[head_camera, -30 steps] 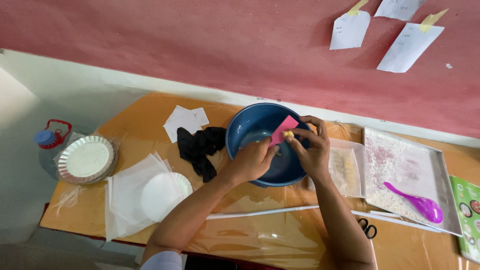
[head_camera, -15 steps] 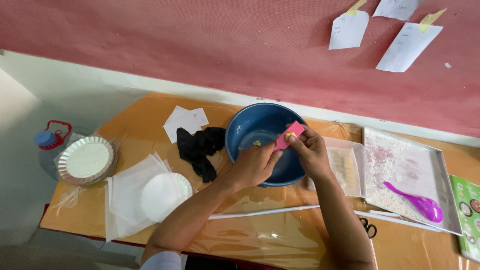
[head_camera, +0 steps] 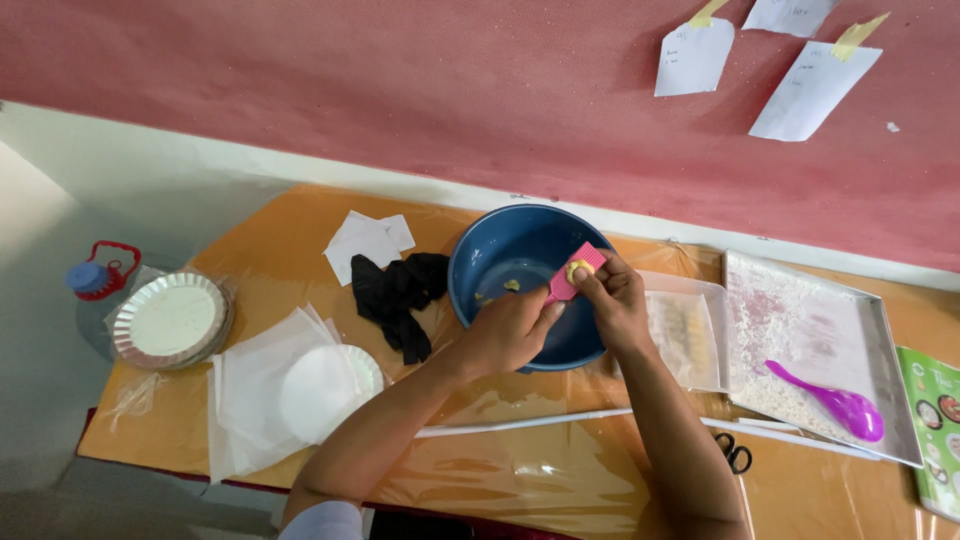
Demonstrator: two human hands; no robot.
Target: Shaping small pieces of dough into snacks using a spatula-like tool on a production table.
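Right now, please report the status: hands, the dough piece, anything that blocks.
Left hand holds pink ridged board over blue bowl. Right hand thumb presses small dough piece on it. Nothing blocks the hands; black cloth lies left of bowl.

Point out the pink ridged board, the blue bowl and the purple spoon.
pink ridged board (head_camera: 572, 277), head view, on its ridged face.
blue bowl (head_camera: 500, 252), head view, on its inner wall.
purple spoon (head_camera: 858, 417), head view, on its scoop end.
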